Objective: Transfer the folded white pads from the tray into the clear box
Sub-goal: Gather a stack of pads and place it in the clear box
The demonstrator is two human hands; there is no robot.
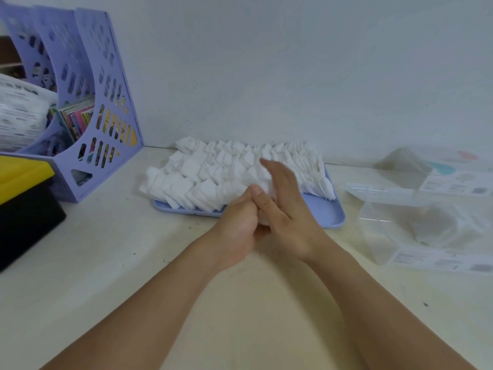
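Rows of folded white pads [213, 172] fill a light blue tray [333, 214] against the wall. My left hand [237, 222] is at the tray's front edge, fingers curled round a small bunch of pads that peeks out white between my two hands. My right hand [288, 206] lies with straight fingers against that bunch and over the pads behind it, slightly blurred. The clear box [378, 247] stands open to the right of the tray, with a printed label on its near side. Its clear lid [378, 189] sits just behind it.
A lilac file rack [106, 108] with booklets stands at the far left by the wall. In front of it sits a yellow and black box [24, 198]. A second clear container [408, 166] with a label lies at the back right. Cream tabletop stretches under my forearms.
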